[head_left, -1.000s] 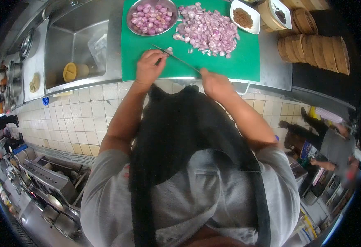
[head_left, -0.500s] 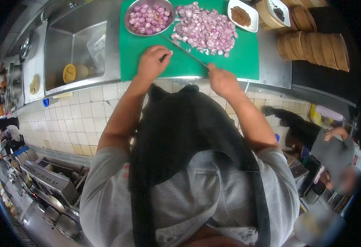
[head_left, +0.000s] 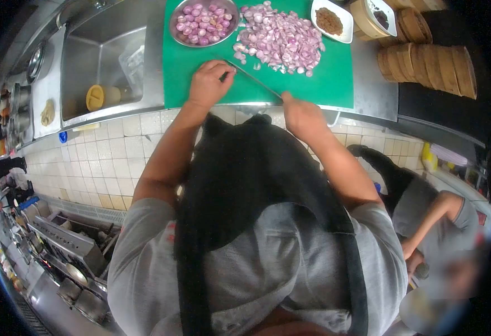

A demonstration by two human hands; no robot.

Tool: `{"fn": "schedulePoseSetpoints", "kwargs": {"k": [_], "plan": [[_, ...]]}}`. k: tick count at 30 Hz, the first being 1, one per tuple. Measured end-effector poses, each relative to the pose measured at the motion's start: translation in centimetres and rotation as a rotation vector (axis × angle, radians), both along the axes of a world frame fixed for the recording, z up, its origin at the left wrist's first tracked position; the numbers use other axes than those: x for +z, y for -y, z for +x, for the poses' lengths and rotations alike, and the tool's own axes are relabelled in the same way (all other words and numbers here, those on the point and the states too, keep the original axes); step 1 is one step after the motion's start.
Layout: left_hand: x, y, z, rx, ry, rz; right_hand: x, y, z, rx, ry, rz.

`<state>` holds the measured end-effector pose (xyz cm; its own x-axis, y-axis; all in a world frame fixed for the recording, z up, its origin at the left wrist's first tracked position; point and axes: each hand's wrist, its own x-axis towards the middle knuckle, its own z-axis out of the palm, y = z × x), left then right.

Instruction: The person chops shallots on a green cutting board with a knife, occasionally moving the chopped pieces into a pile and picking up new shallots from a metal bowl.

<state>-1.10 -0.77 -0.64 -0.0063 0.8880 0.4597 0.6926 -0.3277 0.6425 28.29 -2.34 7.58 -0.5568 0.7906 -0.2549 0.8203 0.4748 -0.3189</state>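
My left hand (head_left: 209, 84) rests on the green cutting board (head_left: 335, 84), its fingers curled over a small shallot piece that is mostly hidden. My right hand (head_left: 300, 115) grips the handle of a long knife (head_left: 252, 79), whose blade slants up-left toward my left fingertips. Beyond the blade lies a heap of sliced shallots (head_left: 282, 38). A metal bowl of whole peeled shallots (head_left: 203, 22) stands at the board's far left corner.
A steel sink (head_left: 102, 61) holding a yellow lid lies left of the board. A white dish of brown mince (head_left: 329, 21) and stacked bamboo steamers (head_left: 430, 61) stand to the right. Another person (head_left: 430, 218) bends down at lower right. Tiled wall runs below the counter.
The knife blade swung toward the sliced heap and came back beside my left fingers. The person at the right has bent lower and moved nearer.
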Motion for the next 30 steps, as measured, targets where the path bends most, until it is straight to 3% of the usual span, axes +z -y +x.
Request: {"fn": "schedulePoseSetpoints", "kwargs": {"k": [17, 20, 23, 30], "plan": [[-0.8, 0.4, 0.2, 0.022, 0.083, 0.019, -0.4, 0.0, -0.4, -0.011, -0.06, 0.032], [-0.5, 0.3, 0.3, 0.021, 0.094, 0.008, -1.3, -0.3, -0.7, -0.032, 0.063, -0.033], [-0.5, 0.3, 0.1, 0.001, 0.087, 0.038, -0.9, -0.2, -0.4, -0.001, -0.062, 0.042], [-0.6, 0.3, 0.0, 0.019, 0.065, 0.052, -1.8, 0.1, -0.4, 0.043, -0.043, 0.162]]}}
